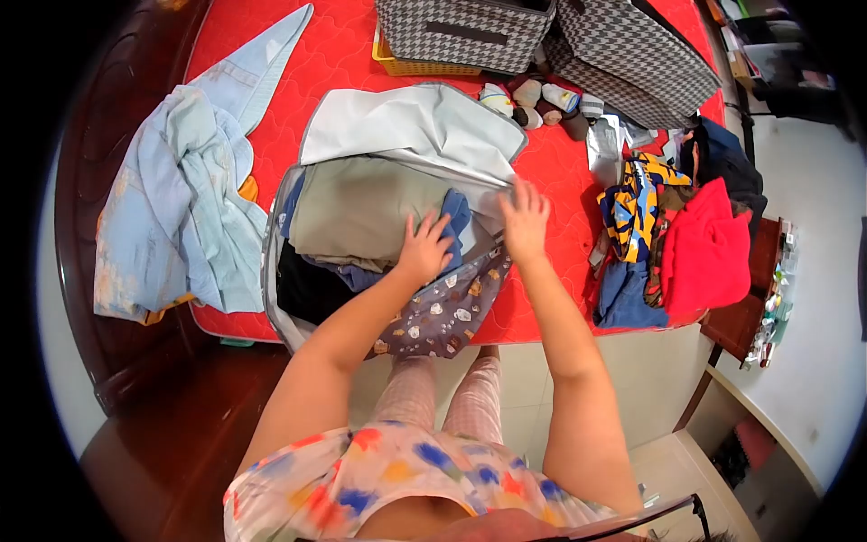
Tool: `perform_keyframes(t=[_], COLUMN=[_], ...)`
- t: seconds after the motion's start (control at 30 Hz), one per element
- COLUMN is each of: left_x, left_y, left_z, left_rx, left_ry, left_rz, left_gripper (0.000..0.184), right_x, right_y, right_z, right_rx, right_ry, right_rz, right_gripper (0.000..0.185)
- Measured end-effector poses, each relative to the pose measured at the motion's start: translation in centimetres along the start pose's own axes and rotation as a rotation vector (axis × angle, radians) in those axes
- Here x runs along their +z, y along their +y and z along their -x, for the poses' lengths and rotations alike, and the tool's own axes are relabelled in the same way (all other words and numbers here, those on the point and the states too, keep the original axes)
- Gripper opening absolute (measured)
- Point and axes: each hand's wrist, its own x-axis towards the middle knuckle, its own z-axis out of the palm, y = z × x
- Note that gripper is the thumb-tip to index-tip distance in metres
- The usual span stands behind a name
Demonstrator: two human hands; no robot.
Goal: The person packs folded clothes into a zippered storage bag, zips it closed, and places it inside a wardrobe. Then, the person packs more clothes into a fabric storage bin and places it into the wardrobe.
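Observation:
A fabric storage bag (271, 257) lies on the bed in front of me, its pale lid (397, 117) folded back away from me. Folded clothes fill it, with an olive-beige garment (361, 203) on top and blue clothing (457, 217) at its right side. My left hand (426, 246) rests on the clothes near that blue piece, fingers spread. At the bag's right edge is my right hand (526, 217), its fingers stretched out and touching or very near the rim. A dark, patterned front flap (452, 307) of the bag hangs toward me.
Light-blue denim clothing (194, 194) is heaped at left on the red mattress (555, 294). Rolled socks (533, 98) lie by two houndstooth boxes (461, 41), one above a yellow basket (406, 65). At right sit a red garment (707, 248) and a patterned garment (639, 203).

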Motion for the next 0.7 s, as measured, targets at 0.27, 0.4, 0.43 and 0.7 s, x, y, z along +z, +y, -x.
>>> perform_keyframes(t=[0.27,0.4,0.43,0.7], left_x=[5.5,4.9,4.9,3.2], left_y=[5.3,6.0,6.1,15.4], left_z=[10.9,14.1,14.7,23.2], left_rx=[-0.425,-0.577,-0.614,-0.267], left_ry=[-0.188,-0.238,-0.251,-0.208], left_rz=[0.226,0.268,0.351,0.483], left_gripper=[0.047,0.047,0.046,0.022], right_x=[1.6,1.4,0.8,-2.6], right_y=[-4.3,-2.8,-2.5,-1.9], right_z=[6.1,6.5,6.5,8.7], right_rx=[-0.283,-0.47,-0.568,-0.788], right_ry=[-0.685,-0.898,-0.861,-0.539], right_rz=[0.042,0.073,0.025,-0.27], right_gripper=[0.031,0.026,0.025,0.034])
